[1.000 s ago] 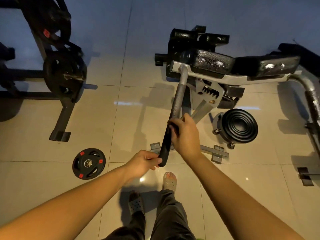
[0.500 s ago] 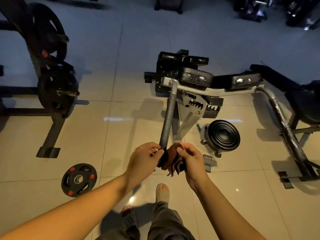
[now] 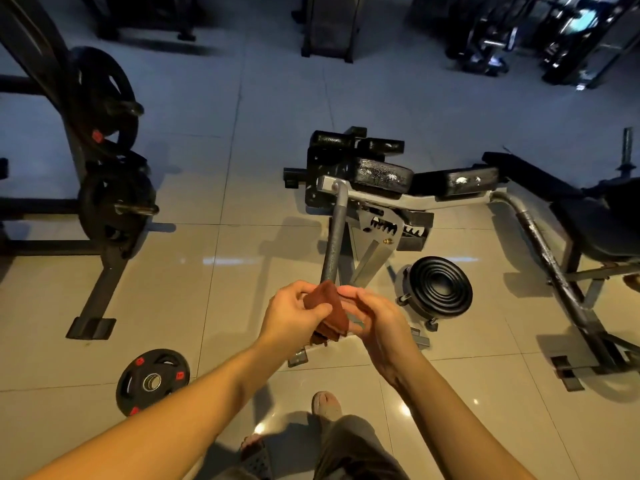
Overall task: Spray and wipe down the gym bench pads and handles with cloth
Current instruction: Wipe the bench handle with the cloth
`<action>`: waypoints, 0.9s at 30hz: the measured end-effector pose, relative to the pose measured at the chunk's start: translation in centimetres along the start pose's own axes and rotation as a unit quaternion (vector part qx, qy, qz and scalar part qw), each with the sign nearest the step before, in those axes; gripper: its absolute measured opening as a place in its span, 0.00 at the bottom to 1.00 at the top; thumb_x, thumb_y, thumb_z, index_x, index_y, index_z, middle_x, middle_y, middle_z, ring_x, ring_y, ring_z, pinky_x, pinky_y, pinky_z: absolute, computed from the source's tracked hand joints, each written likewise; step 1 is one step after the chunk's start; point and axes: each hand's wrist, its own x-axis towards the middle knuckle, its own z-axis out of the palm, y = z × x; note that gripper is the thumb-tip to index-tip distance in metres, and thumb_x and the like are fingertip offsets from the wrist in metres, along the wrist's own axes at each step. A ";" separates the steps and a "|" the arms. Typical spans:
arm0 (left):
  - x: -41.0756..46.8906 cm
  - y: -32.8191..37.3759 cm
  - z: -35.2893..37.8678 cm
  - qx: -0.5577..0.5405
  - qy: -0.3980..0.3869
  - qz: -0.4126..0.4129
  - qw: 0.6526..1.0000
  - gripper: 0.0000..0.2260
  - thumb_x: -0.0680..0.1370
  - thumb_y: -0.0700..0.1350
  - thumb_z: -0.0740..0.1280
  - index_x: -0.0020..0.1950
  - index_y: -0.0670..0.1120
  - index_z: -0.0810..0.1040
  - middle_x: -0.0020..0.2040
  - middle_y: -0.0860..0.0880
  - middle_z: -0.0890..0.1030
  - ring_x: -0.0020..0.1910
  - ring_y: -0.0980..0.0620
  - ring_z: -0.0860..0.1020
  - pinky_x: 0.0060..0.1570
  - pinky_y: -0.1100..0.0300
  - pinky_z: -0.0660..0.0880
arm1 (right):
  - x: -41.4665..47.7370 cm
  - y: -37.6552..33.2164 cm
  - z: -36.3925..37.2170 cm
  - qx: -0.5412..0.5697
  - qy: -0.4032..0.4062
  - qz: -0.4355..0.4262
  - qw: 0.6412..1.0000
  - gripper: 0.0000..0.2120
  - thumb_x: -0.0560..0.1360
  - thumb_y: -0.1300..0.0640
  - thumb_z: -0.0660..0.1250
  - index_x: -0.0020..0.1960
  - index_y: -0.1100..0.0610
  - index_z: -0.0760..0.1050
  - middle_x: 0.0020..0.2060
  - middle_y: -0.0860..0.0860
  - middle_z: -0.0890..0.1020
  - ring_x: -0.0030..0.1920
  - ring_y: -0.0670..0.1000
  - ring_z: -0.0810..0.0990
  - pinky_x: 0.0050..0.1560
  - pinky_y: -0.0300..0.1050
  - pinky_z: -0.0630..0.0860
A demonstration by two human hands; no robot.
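Observation:
A folded reddish-brown cloth sits between both hands, just past the near end of the grey handle bar. My left hand pinches the cloth with thumb and fingers. My right hand holds its other side, fingers curled along it. The bar runs up to the bench frame, where two black pads shine with wet spots. The bar's near tip is hidden behind the cloth and hands. No spray bottle is in view.
A stack of black weight plates lies right of the bar. A loose plate with red marks lies on the tiles at lower left. A plate rack stands left, another bench frame right, machines at the back.
The right hand slid down the bar and off its near end with the cloth. The left hand let go of the bar tip and now pinches the cloth. The camera tilted up.

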 end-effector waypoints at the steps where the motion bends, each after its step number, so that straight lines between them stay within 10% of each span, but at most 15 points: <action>1: 0.4 0.1 -0.4 -0.018 -0.019 -0.008 1.000 0.09 0.75 0.35 0.74 0.53 0.44 0.82 0.42 0.47 0.85 0.36 0.55 0.83 0.33 0.66 0.79 | 0.2 -0.2 -0.3 -0.047 0.006 -0.018 0.999 0.12 0.78 0.58 0.68 0.59 0.61 0.82 0.52 0.60 0.86 0.56 0.58 0.85 0.58 0.55 0.82; 7: 3.0 0.7 -2.8 -0.037 -0.152 -0.049 0.986 0.13 0.79 0.33 0.68 0.60 0.44 0.83 0.49 0.45 0.87 0.46 0.52 0.84 0.46 0.63 0.79 | 3.1 -0.1 -1.9 -0.197 -0.093 -0.015 0.976 0.11 0.76 0.58 0.75 0.57 0.57 0.82 0.48 0.54 0.87 0.51 0.51 0.85 0.51 0.44 0.83; 13: 3.3 -0.9 -0.3 -0.060 -0.003 -0.086 0.994 0.10 0.79 0.41 0.72 0.59 0.50 0.83 0.53 0.48 0.86 0.55 0.48 0.83 0.53 0.56 0.81 | 6.0 1.3 -1.9 -0.298 -0.008 -0.060 0.953 0.10 0.74 0.62 0.75 0.37 0.56 0.77 0.32 0.52 0.81 0.34 0.47 0.79 0.41 0.44 0.79; 19: 3.3 -2.2 0.0 0.014 0.100 -0.096 0.990 0.06 0.79 0.39 0.72 0.53 0.48 0.86 0.48 0.46 0.87 0.50 0.42 0.85 0.51 0.47 0.84 | 9.3 -0.1 -4.2 -0.302 -0.151 0.037 0.940 0.05 0.76 0.67 0.70 0.43 0.63 0.82 0.32 0.53 0.83 0.31 0.45 0.81 0.38 0.41 0.79; 27: 1.8 -4.6 1.6 0.070 0.105 -0.080 0.989 0.07 0.80 0.37 0.71 0.53 0.48 0.86 0.45 0.48 0.87 0.45 0.48 0.86 0.51 0.47 0.83 | 20.9 -5.5 -7.0 -0.394 -0.073 0.009 0.916 0.13 0.79 0.52 0.66 0.47 0.62 0.80 0.35 0.55 0.81 0.39 0.54 0.78 0.46 0.54 0.76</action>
